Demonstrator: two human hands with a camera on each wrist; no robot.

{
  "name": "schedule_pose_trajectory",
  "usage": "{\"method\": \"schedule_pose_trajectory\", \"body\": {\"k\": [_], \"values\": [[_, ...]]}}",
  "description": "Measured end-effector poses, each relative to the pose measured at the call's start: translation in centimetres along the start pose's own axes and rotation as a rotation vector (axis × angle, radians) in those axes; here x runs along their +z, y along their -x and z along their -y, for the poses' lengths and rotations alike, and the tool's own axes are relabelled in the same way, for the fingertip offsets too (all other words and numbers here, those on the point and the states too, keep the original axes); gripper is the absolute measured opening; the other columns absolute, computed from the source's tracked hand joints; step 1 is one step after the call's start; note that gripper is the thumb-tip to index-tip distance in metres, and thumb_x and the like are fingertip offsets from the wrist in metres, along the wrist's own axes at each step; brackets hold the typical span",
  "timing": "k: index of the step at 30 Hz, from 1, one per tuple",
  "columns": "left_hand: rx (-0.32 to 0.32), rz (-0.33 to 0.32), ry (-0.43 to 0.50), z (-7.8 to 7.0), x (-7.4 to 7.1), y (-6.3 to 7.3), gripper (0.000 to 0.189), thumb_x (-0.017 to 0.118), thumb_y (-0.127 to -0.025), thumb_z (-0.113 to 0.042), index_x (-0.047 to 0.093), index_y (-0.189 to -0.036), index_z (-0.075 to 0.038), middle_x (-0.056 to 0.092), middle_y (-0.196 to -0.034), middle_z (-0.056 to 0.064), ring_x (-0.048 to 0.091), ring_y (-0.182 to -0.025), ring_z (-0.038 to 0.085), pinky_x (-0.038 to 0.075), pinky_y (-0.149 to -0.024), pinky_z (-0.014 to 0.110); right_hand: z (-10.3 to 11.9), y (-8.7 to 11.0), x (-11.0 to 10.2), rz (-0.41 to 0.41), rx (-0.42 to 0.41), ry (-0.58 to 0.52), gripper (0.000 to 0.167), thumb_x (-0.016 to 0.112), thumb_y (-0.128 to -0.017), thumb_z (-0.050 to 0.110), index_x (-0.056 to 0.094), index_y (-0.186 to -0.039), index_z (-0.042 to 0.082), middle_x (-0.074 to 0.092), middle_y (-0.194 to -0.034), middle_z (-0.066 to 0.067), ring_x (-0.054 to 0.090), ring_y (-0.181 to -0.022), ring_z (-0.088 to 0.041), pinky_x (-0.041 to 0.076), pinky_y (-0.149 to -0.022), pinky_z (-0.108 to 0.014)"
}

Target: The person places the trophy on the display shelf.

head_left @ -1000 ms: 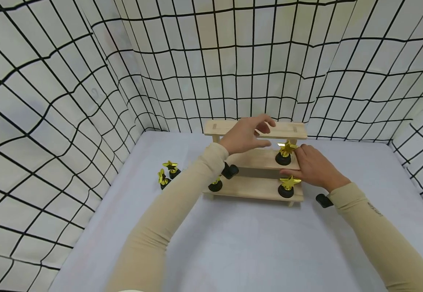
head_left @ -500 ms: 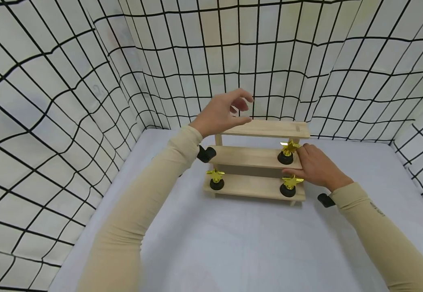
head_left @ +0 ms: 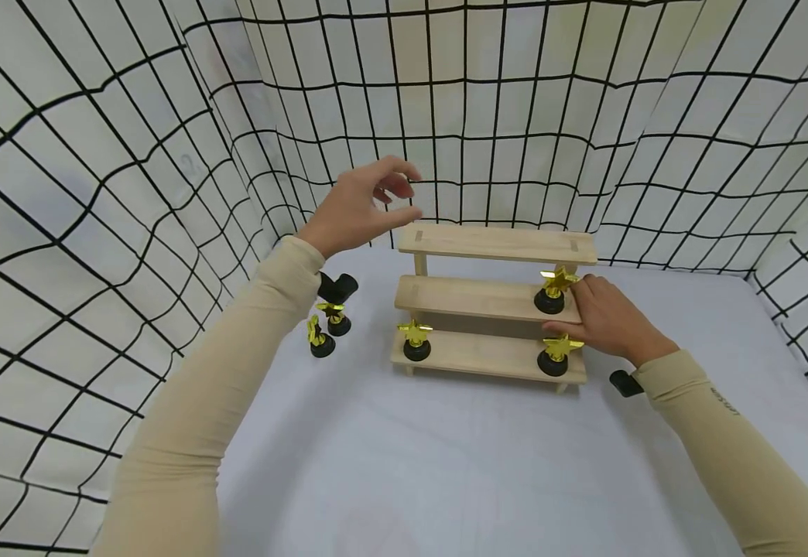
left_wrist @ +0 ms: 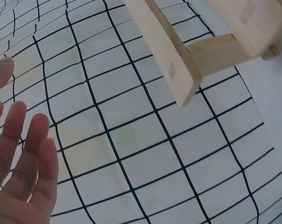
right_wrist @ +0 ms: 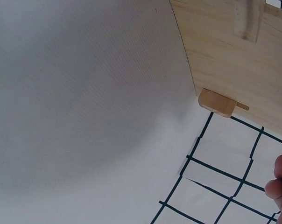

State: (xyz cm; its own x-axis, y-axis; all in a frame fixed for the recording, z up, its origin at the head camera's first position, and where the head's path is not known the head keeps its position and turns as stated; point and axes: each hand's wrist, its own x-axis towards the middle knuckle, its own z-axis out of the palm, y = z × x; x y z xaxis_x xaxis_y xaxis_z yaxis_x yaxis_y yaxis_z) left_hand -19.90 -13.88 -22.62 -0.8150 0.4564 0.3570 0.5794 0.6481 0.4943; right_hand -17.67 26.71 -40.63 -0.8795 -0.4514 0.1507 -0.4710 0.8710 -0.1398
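Observation:
My left hand (head_left: pixel 358 205) hovers left of a three-tier wooden shelf (head_left: pixel 494 241), fingers loosely bent and holding nothing; the left wrist view shows the same fingers (left_wrist: pixel 29 154) apart from the wood. At the shelf's right end, my right hand (head_left: pixel 613 323) grips the side by the middle tier. Close by its fingertips, on that tier, stands a gold star trophy (head_left: pixel 550 300) with a black base. The bottom tier bears another star trophy (head_left: pixel 416 348) at its left and a third trophy (head_left: pixel 553 362) at its right. Nothing stands on the top tier.
Two more star trophies, one farther back (head_left: pixel 338 323) and one nearer (head_left: pixel 321 345), stand on the white table (head_left: pixel 446 464) beneath my left forearm. White walls with black netting (head_left: pixel 515 108) enclose the back and sides.
My left hand has moved left and up, away from above the shelf, uncovering the top tier and the lower left trophy. The right hand keeps its place at the shelf's side.

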Motion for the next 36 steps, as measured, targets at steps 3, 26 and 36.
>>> {"method": "schedule_pose_trajectory", "body": {"k": [3, 26, 36], "values": [[-0.032, -0.02, -0.013, 1.3, -0.7, 1.0, 0.044, 0.077, -0.093, -0.028, 0.061, -0.132, -0.016, 0.072, -0.116, 0.005, 0.065, -0.111, 0.018, 0.054, -0.1, 0.033, -0.1, 0.0, 0.3, 0.002, 0.003, 0.0, 0.082, 0.069, -0.088, 0.067, 0.053, -0.137, 0.003, 0.058, -0.096, -0.014, 0.052, -0.086, -0.026, 0.044, -0.075, -0.039], [-0.298, -0.1, 0.068, 10.3, -1.4, 11.4, 0.046, 0.08, -0.091, -0.034, 0.063, -0.132, -0.022, 0.069, -0.122, -0.003, 0.058, -0.107, -0.003, 0.049, -0.096, 0.016, 0.0, 0.1, 0.4, -0.005, 0.026, -0.008, 0.079, 0.074, -0.087, 0.061, 0.056, -0.126, -0.005, 0.054, -0.091, -0.012, 0.047, -0.083, -0.025, 0.038, -0.074, -0.037], [-0.372, -0.061, 0.102, 13.5, 0.9, 15.5, 0.052, 0.085, -0.087, -0.032, 0.062, -0.132, -0.021, 0.067, -0.129, -0.001, 0.057, -0.108, -0.005, 0.052, -0.1, 0.022, -0.1, 0.1, 0.4, -0.001, 0.035, -0.013, 0.078, 0.074, -0.088, 0.06, 0.054, -0.125, -0.005, 0.055, -0.095, -0.015, 0.048, -0.086, -0.027, 0.04, -0.075, -0.038]]}}
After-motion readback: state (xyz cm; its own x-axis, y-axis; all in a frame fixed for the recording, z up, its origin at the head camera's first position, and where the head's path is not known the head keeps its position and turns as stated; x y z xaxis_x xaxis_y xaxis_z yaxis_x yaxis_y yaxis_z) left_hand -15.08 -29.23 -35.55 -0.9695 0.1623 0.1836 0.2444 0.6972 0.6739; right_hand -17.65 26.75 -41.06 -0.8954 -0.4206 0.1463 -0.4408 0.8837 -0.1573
